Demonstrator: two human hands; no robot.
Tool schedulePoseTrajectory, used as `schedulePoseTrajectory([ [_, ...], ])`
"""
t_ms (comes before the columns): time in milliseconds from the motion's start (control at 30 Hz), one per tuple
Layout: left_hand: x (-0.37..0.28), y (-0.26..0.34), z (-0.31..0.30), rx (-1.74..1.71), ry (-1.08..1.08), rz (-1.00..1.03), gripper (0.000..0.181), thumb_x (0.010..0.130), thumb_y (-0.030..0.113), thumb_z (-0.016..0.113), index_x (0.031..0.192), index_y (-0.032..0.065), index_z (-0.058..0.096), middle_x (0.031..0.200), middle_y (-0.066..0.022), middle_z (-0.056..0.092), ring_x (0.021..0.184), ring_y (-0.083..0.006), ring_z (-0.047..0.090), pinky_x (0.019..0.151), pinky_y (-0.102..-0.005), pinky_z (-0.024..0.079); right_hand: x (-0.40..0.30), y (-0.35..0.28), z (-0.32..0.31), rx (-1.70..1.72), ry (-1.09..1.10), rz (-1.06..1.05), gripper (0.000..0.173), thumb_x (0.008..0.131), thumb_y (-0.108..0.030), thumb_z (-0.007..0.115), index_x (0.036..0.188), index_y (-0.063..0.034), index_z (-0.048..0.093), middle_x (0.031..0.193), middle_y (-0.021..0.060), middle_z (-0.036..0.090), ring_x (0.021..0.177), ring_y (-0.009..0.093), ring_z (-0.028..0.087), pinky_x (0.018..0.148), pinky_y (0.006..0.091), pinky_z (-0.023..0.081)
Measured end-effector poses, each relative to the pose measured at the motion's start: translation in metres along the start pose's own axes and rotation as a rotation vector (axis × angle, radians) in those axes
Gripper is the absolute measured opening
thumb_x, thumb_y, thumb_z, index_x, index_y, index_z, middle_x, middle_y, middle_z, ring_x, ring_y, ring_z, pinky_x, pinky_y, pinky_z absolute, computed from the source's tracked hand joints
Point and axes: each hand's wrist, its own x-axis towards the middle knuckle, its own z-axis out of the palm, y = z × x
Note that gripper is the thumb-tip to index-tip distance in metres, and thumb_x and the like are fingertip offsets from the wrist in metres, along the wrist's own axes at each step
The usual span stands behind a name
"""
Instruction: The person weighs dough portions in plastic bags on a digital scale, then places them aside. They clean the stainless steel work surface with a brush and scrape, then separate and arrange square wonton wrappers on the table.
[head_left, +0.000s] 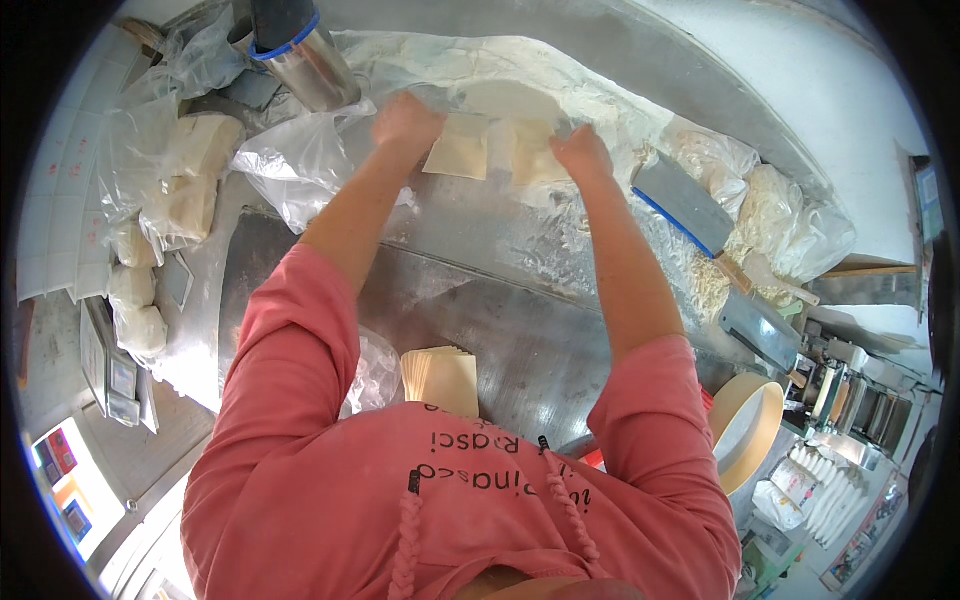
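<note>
Two pieces of flat dough lie side by side on the floured metal worktop, between my hands. My left hand (409, 124), fingers curled, is at the outer edge of the left dough sheet (459, 148). At the outer upper edge of the right dough sheet (534, 154) is my right hand (583, 152), its fingers bent too. The fingertips are blurred or hidden, so whether either hand grips a sheet does not show. Close to my body stands a stack of cut dough wrappers (441, 377).
A cleaver (686, 206) and a second cleaver (761, 330) lie at the right, by bagged noodles (772, 210) and a round sieve frame (746, 431). A metal canister (315, 71), clear plastic bag (296, 157) and wrapped dough blocks (191, 176) are at the left.
</note>
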Motion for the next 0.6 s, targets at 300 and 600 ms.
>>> schedulePoseTrajectory([
  [300,-0.004,-0.007,0.035,-0.157,-0.042,0.086,0.044,0.077,0.036,0.063,0.111,0.0083,0.056,0.108,-0.014,0.064,0.101,-0.0328,0.06,0.085,-0.0394,0.048,-0.002,0.002,0.022,0.055,-0.071,-0.066,0.034,0.075,-0.022,0.058,0.102,-0.0029,0.062,0.105,0.0194,0.063,0.102,0.036,0.059,0.086,0.0419,0.048],
  [600,-0.123,-0.062,-0.011,-0.098,-0.295,0.486,0.022,0.082,0.031,0.055,0.086,0.0104,0.063,0.091,-0.0125,0.065,0.088,-0.0319,0.062,0.074,-0.0431,0.049,-0.184,0.028,0.011,0.36,-0.225,-0.394,0.019,0.083,-0.023,0.054,0.086,-0.0048,0.06,0.078,0.0199,0.062,0.077,0.038,0.061,0.068,0.0421,0.048],
])
